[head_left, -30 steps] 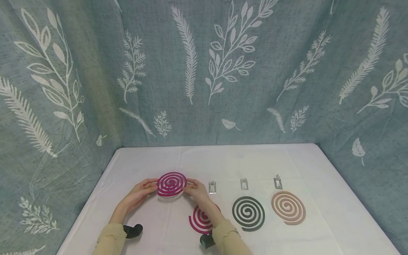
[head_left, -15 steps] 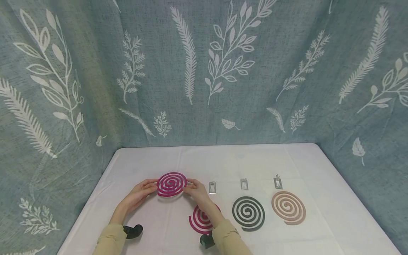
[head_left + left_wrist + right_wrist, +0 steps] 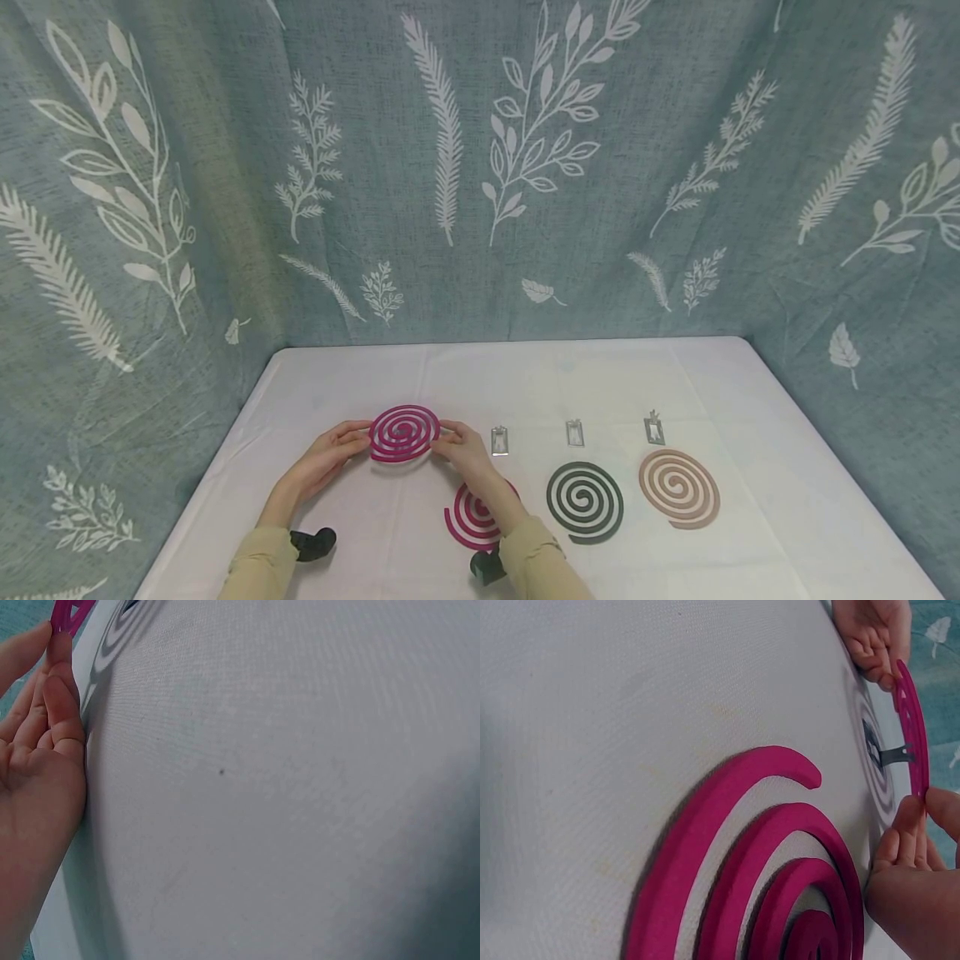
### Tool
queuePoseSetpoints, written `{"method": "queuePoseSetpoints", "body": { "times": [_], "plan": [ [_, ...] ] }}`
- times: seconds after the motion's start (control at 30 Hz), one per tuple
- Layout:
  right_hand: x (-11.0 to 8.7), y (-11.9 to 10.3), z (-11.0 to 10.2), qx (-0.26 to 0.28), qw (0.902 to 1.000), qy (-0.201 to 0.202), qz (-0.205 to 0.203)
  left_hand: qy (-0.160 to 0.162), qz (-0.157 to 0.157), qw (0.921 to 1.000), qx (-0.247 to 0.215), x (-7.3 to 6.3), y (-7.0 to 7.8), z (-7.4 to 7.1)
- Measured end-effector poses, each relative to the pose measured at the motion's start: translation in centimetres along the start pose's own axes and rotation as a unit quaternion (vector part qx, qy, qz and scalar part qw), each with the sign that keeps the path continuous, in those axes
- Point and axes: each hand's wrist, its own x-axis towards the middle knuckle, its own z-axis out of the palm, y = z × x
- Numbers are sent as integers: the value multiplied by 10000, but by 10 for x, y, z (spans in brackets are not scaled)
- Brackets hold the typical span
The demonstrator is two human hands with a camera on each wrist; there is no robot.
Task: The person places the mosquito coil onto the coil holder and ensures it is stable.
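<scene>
A magenta mosquito coil [image 3: 403, 431] is held flat and raised off the table between both hands. My left hand [image 3: 324, 460] pinches its left edge between thumb and fingers. On the opposite edge, my right hand [image 3: 465, 454] pinches it the same way. Below the coil, a metal coil stand [image 3: 892, 756] rises from the cloth, its forked tip right at the coil's underside. A second magenta coil [image 3: 684, 847] lies flat on the table, partly covered by the right forearm in the head view.
To the right lie a dark green coil [image 3: 585, 503] and a brown coil [image 3: 678, 489]. Behind them are three metal stands: left [image 3: 499, 441], middle [image 3: 574, 433] and right [image 3: 654, 429]. A leaf-patterned curtain [image 3: 480, 317] borders the white table [image 3: 360, 375]. Black wrist cameras hang under both sleeves.
</scene>
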Motion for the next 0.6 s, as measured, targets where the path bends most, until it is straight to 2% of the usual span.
{"method": "queuePoseSetpoints", "body": {
  "times": [0.6],
  "plan": [
    [-1,-1,-1,-13,10000,-50,-10,3,16,10000,67,-1,0,0]
  ]
}}
